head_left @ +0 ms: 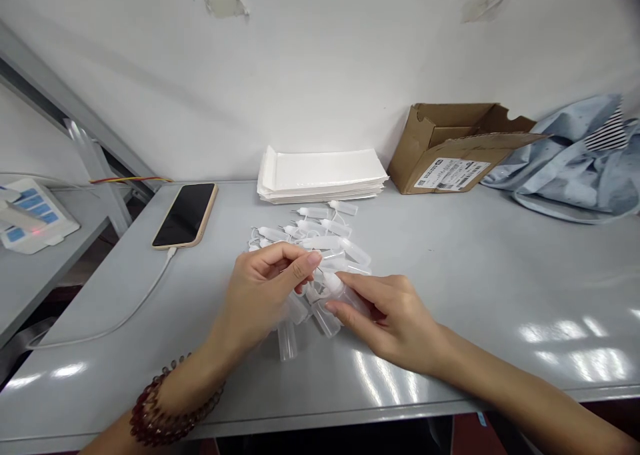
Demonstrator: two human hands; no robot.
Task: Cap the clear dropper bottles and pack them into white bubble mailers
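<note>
One bottle [354, 299] in hand, several more loose; finished count unclear.
Right hand [400, 315] grips it narrow over the grey table [465, 261], translucent body, white top [331, 281] aimed at 10 o'clock. Left hand [265, 288] pinched shut by the thin tip (can't tell if it holds anything). Pile [321, 242] runs toward 11, some thin tips bare; can't tell which bottles are done or left.
</note>
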